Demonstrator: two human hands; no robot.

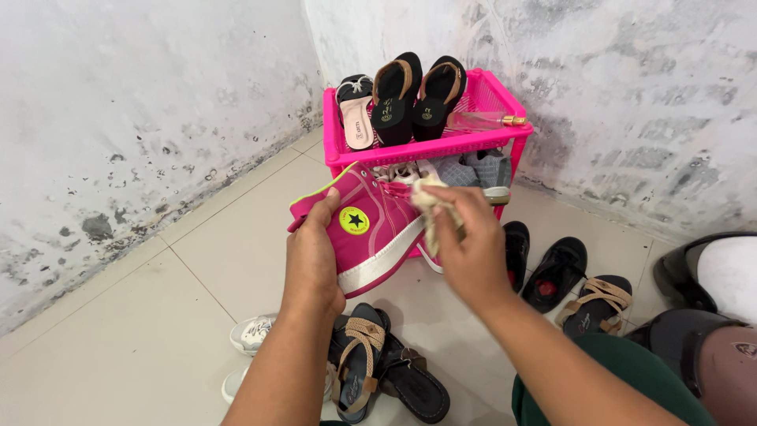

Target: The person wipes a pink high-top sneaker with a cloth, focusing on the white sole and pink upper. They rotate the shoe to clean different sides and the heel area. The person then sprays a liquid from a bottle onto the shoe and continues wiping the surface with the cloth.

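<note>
bare tile lies open left of the pink rack (347, 154). just before the rack, the left hand (314, 252) clasps the pink sneaker (377, 229) at its heel edge; the right hand (471, 246) pinches a cream cloth (432, 207) against it. black shoes (552, 272) crowd the rack's right foot.

mottled grey walls (118, 118), tiled floor (142, 339)

You are in a corner of a home, by the shoe storage: a pink plastic shoe rack (426, 146) stands against stained, peeling walls (126, 118), sandals (363, 359) and shoes lie on the tiled floor (118, 347), helmets (710, 315) sit beside you.
</note>
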